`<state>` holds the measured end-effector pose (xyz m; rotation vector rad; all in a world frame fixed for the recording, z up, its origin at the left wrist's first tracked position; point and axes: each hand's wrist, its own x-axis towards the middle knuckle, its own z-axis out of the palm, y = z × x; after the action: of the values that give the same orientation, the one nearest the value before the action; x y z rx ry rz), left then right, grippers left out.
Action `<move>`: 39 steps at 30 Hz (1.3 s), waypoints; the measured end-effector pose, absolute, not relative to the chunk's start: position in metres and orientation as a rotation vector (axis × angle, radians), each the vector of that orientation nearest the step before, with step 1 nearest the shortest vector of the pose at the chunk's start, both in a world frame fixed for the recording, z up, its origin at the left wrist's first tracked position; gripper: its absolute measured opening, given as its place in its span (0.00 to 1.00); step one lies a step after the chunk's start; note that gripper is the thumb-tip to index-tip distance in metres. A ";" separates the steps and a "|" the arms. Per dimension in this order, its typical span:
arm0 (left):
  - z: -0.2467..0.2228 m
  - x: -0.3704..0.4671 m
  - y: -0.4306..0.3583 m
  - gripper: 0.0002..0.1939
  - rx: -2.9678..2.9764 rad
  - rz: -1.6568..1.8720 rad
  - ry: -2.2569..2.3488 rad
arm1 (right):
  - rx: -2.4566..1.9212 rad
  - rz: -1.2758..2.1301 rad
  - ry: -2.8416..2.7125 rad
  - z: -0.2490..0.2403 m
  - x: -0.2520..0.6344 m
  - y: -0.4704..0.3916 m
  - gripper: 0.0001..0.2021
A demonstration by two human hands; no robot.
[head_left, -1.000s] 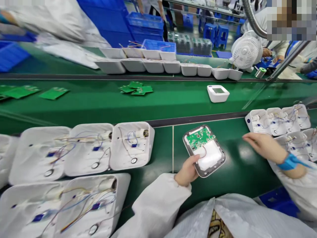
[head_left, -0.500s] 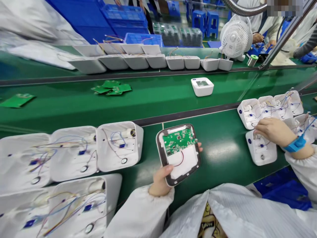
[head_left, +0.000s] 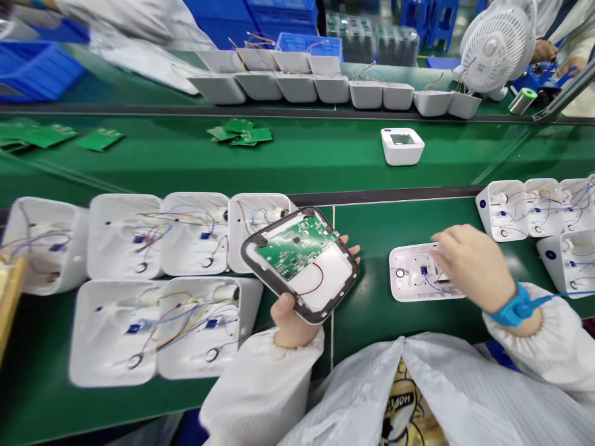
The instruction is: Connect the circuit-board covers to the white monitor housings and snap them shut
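Note:
My left hand grips a dark-rimmed white cover panel, thumb on the near edge and fingertips showing past its right side. A green circuit board lies in the panel, and a thin red wire loops below it. The panel is tilted, overlapping the view of one housing. To the right, my right hand, with a blue strap at the wrist, is closed over the right end of a white plastic housing. Inside that housing are a small round part and a blue connector on a wire; its right end is hidden by the hand.
Several wired white housings stand at left, more at right. Beyond a dark rail lie loose green boards and a white device with a window. Further back are a row of housings, a fan and a solder spool.
My right hand has brought a housing leftward from the right group, turning it. The panel in my left hand has swung and tilted leftward. The whole view has shifted.

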<state>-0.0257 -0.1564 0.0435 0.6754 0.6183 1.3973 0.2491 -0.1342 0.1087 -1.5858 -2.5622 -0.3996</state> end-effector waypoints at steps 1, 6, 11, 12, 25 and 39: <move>0.044 -0.025 -0.157 0.45 0.684 1.410 0.633 | -1.488 -0.294 -2.609 0.107 0.234 -0.136 0.10; 0.043 -0.025 -0.159 0.45 0.711 1.426 0.664 | -1.345 -0.064 -2.765 0.068 0.175 -0.140 0.11; 0.048 -0.035 -0.159 0.44 0.727 1.532 0.685 | -1.292 0.195 -2.856 0.049 0.167 -0.137 0.08; 0.051 -0.037 -0.158 0.43 0.736 1.563 0.692 | -1.303 0.252 -2.835 0.051 0.169 -0.137 0.08; 0.034 0.005 -0.160 0.45 0.722 1.285 0.586 | -1.288 0.752 -1.884 0.094 0.214 -0.129 0.07; -0.025 0.025 -0.168 0.42 0.982 1.057 0.690 | -1.194 0.942 -1.809 0.091 0.206 -0.142 0.06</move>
<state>0.0251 -0.1675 -0.0247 0.9818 0.6900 1.0569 0.2056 -0.1424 0.0913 -1.1941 -1.8095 0.9423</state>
